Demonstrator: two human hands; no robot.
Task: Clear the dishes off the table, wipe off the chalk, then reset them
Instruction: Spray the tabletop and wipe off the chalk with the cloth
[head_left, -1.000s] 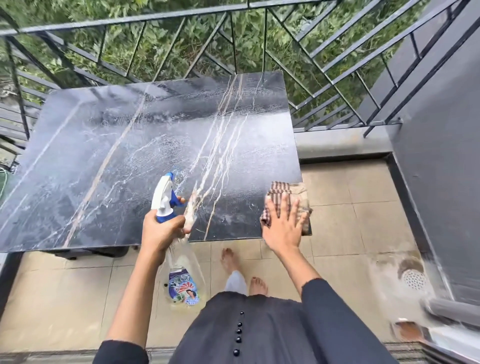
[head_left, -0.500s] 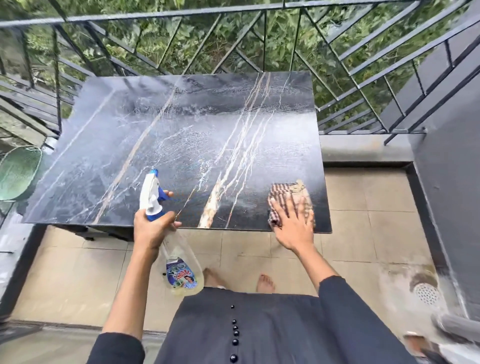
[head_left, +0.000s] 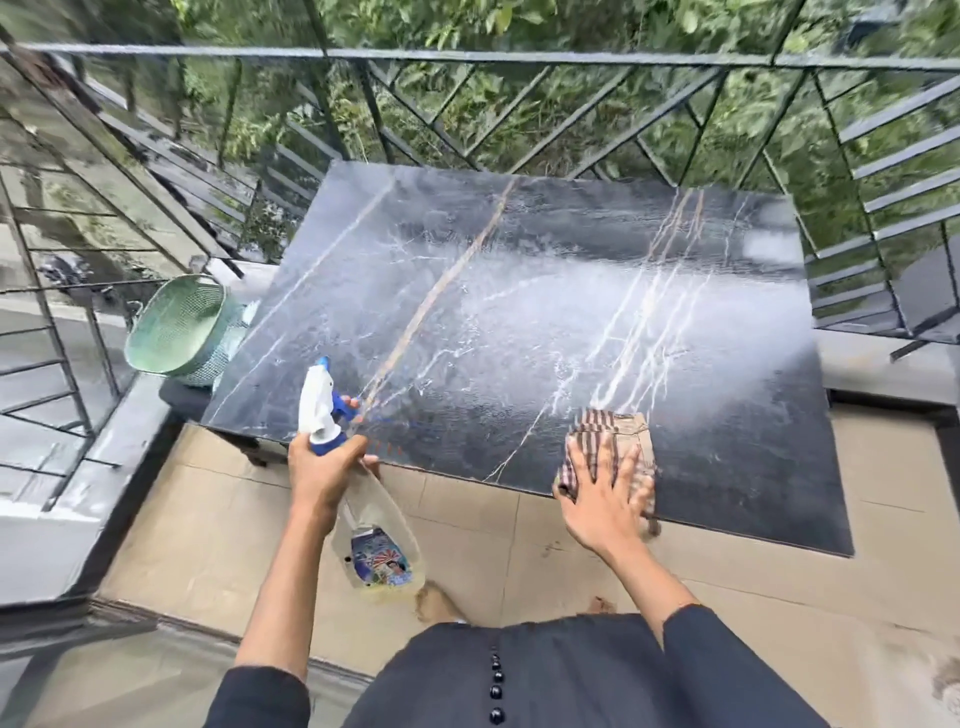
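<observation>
Clear spray bottle (head_left: 376, 545) nearly empty, gripped by left hand (head_left: 319, 475), right hand (head_left: 602, 499) flat on checked cloth (head_left: 618, 431)

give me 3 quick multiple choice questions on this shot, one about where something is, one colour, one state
1. Where on the table top does the cloth lie?
A. at the far edge
B. in the middle
C. at the near edge

2. What colour is the trigger of the spray bottle?
A. red
B. blue
C. yellow

3. How is the right hand placed?
A. flat on the cloth with fingers spread
B. a fist holding nothing
C. pinching the cloth up off the table

Answers:
1 C: the cloth sits at the edge nearest the person, right of the middle.
2 B: the trigger is blue, set in a white spray head.
3 A: the fingers lie straight and spread over the cloth, which is flat on the top.
</observation>
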